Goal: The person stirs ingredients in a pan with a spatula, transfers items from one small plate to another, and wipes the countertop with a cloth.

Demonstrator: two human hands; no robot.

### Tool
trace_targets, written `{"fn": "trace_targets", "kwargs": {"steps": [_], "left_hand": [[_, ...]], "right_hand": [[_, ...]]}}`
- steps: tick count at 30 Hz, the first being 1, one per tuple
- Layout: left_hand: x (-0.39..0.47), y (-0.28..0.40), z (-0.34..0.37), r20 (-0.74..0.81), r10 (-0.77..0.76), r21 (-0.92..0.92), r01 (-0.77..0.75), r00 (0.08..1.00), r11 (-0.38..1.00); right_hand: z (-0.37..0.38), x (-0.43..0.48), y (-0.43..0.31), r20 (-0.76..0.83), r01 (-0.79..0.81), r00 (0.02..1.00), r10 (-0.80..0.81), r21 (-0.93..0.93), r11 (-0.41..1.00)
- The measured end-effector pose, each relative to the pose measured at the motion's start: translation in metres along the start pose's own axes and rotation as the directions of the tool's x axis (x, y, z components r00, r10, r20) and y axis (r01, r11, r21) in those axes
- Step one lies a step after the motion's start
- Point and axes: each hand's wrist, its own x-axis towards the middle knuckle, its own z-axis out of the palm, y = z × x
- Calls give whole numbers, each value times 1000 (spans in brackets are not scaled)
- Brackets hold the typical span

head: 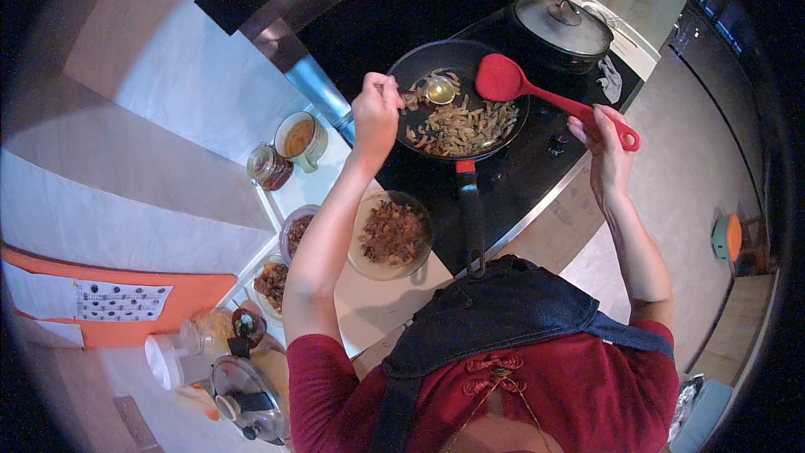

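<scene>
A dark frying pan (478,53) sits on the black cooktop, its handle pointing towards me. Pale sliced strips of food (468,126) lie in its lower half. My left hand (377,107) is at the pan's left rim, its fingers closed on a spoon (440,90). That spoon's round bowl, over the food, holds yellowish liquid; most of its handle is hidden. My right hand (602,132) grips the handle of a red silicone spatula (500,78). The spatula's broad head is over the right side of the pan, and I cannot tell whether it touches the pan.
Behind the pan to the right stands a glass-lidded pot (563,25), with a crumpled cloth (609,80) nearby. Left of the cooktop are a plate of browned food (391,234), a mug of brown liquid (300,137) and a glass jar (270,167). A glass lid (248,393) lies lower left.
</scene>
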Motion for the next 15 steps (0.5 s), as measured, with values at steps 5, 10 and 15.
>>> {"fn": "trace_targets", "kwargs": {"steps": [5,10,15], "left_hand": [[3,1,13,31,38,54,-40,999,998],[3,-17,-3,-1,-200,-56,200,980,978],[0,-22,-21,18,-404,-322,388,914,864]], "right_hand": [[-17,-1,-18,-66,54,996,-53,13,998],[-24,-3,-21,-69,-6,998,11,73,997],[-13,-2,3,-66,-153,985,160,104,983]]}}
